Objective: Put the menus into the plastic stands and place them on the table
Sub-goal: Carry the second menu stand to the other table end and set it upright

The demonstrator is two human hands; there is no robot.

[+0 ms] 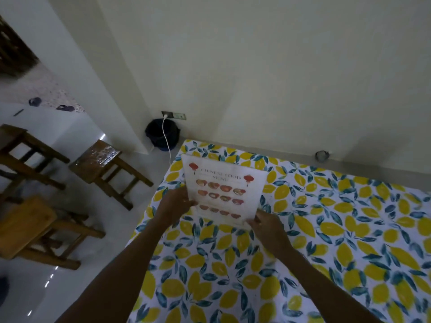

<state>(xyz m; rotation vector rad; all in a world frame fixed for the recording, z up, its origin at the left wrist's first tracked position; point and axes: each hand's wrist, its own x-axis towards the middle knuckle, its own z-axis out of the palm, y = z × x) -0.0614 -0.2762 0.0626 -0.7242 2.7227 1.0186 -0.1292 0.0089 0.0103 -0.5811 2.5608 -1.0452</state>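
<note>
Left hand and right hand gripping white menu — red lanterns, 3 dish rows.

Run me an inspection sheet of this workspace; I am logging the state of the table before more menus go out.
Surface: table under a lemon-print cloth, set against the wall.
Job's things: one Chinese food menu, held near the table's far left corner; whether it sits in a plastic stand cannot be told.
Clutter: nothing seen on the cloth.
Grippers: left hand grips the menu's left edge; right hand grips its lower right corner.
Cables: white charger cable hangs from the wall socket toward the table edge.
Surroundings: dark bin in the corner; wooden stools on the left floor.
</note>
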